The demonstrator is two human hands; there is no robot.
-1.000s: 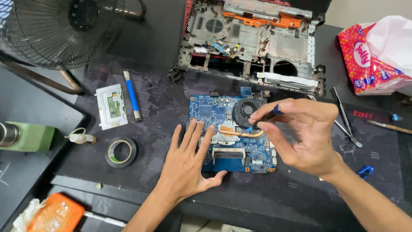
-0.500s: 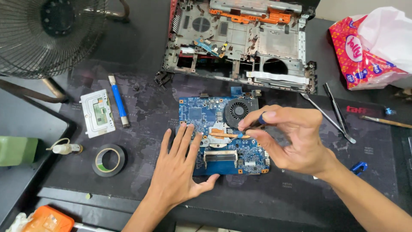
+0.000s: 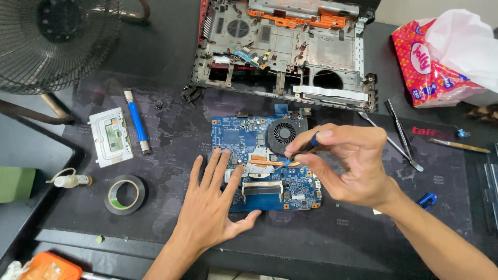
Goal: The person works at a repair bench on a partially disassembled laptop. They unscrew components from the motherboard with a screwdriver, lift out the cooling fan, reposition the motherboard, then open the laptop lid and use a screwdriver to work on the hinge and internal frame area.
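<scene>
The left hand covers the lower left part of the blue circuit board, and its forearm runs off the bottom edge. The right hand hides most of the small screwdriver; its tip is too small to make out. The fan is cut off at the upper left, the tissue pack at the right edge, and the orange thing at the bottom left.

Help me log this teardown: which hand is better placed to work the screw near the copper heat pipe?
Probably the right hand: it holds the blue-handled screwdriver, tip at the heat pipe. The left hand lies flat, steadying the blue motherboard.
</scene>
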